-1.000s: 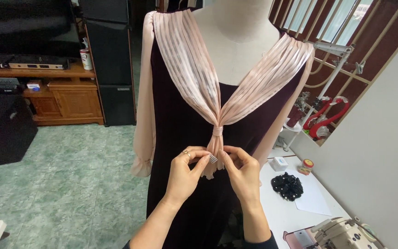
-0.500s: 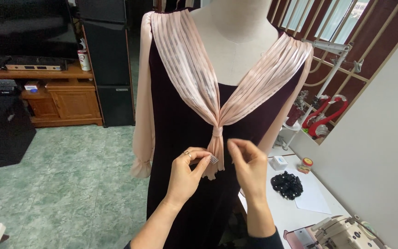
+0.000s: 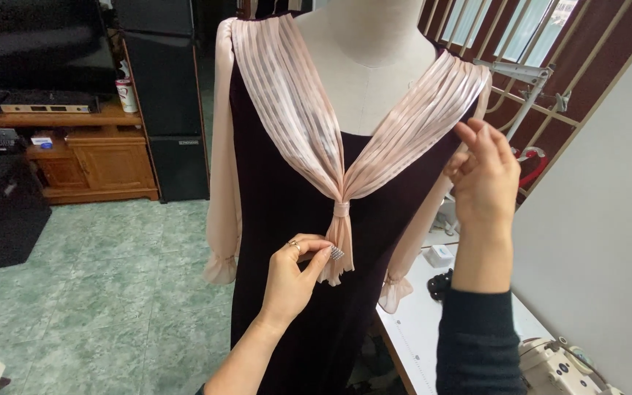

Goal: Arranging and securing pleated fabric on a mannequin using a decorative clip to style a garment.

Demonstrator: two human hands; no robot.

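The left hand pinches a small sparkly brooch between thumb and forefinger, fingers closed on it, just beside the tail of the pink striped collar below its knot. The right hand is loosely curled, fingertips touching the collar's edge at the shoulder of the dark dress on the mannequin; it grips nothing firmly. To do this well, the pleats should lie even and the brooch sit centred on the knot.
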